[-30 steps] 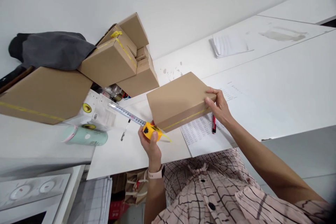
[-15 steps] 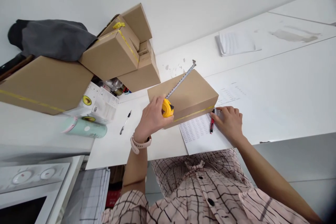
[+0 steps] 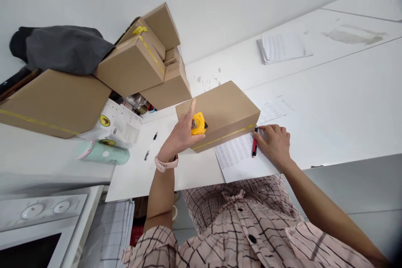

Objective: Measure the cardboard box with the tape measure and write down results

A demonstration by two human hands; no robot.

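A flat cardboard box [image 3: 224, 111] with a strip of yellow tape lies on the white desk in front of me. My left hand [image 3: 182, 134] rests against its near left corner, fingers wrapped round a yellow tape measure [image 3: 198, 124] whose blade is drawn in; the forefinger points up. My right hand [image 3: 274, 142] lies on a printed sheet of paper [image 3: 238, 159] just right of the box, fingers curled onto a red pen [image 3: 254, 145].
Stacked cardboard boxes [image 3: 141, 65] with a dark cloth [image 3: 65, 48] on top crowd the left of the desk. Below them are a white avocado-print box [image 3: 117, 125], a mint green bottle [image 3: 102, 155] and a black pen [image 3: 150, 145]. A paper stack [image 3: 281, 48] lies far right.
My left hand carried the tape measure to the box, laid the blade across its top, and the blade has since retracted. My right hand let go of the box and dropped onto the pen.
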